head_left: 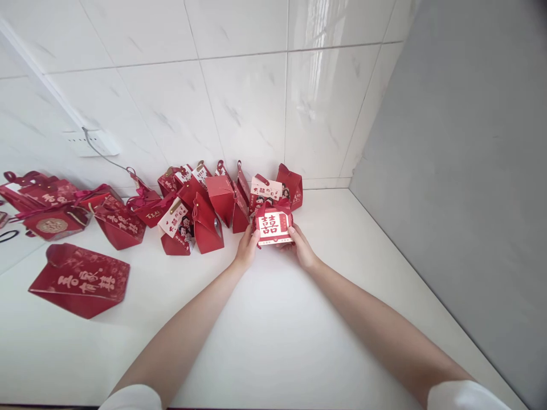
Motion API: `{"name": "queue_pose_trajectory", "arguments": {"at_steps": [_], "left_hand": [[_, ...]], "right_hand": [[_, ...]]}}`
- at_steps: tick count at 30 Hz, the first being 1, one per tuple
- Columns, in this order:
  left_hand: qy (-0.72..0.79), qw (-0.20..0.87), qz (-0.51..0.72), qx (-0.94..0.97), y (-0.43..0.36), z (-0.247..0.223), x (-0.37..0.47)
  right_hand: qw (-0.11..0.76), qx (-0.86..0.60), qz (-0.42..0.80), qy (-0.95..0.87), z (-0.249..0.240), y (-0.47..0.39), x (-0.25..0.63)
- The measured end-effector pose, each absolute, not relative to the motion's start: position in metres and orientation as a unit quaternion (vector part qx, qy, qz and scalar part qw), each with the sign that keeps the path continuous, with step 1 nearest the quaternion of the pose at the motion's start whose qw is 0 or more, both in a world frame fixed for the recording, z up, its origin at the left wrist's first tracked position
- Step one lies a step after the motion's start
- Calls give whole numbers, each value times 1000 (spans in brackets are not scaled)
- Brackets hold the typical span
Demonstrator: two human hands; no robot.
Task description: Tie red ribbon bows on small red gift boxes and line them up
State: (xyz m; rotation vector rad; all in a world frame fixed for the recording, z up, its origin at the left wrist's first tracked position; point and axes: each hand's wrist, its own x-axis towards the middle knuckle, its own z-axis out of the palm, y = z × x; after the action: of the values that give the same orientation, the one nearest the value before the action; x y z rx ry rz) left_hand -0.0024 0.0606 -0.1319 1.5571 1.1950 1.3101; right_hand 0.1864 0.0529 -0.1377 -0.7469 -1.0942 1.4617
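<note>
A small red and white box [274, 226] with a large red character on its front is held between my two hands, near the back of the white table. My left hand [248, 242] grips its left side, the thumb on the front edge. On the right side my right hand [301, 245] holds it the same way, its fingers partly hidden beneath. Just behind the held box stand a pink-topped red box [265, 187] and another red box [292, 185].
Several red gift boxes [208, 225] stand along the tiled wall to the left, some with ribbons. A larger red box [85, 280] lies at the left on the white table [273, 330]. A grey panel [453, 171] borders the right side. A cable runs from a wall socket [92, 143].
</note>
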Motion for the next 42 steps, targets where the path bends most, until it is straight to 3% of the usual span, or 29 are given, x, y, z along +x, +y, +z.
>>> {"name": "queue_pose_trajectory", "arguments": {"at_steps": [42], "left_hand": [[494,395,511,582,49,-128,1]], "right_hand": [[535,-404,554,-494,-139,43,184]]}}
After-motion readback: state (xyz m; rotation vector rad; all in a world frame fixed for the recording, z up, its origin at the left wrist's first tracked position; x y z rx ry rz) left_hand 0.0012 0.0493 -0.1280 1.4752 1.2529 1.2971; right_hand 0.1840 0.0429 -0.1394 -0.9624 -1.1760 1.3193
